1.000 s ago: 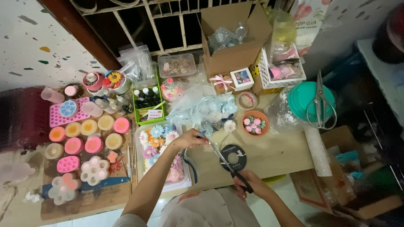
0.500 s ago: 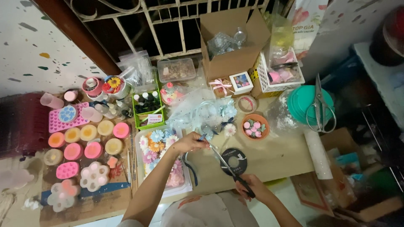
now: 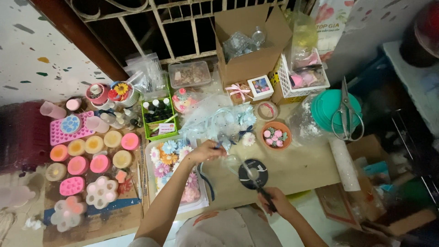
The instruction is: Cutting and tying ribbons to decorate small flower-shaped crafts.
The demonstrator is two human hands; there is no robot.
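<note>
Left hand reaches forward, fingers pinching crinkly clear wrap; right hand, near the table's front edge, grips slim dark scissors.

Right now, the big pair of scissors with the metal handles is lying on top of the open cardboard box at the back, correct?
Not quite. In the head view the big pair of scissors with the metal handles lies on top of the teal lid of the jar at the right, not on the open cardboard box at the back, which holds clear plastic items.

left hand pinching clear wrap, right hand gripping scissors
</note>
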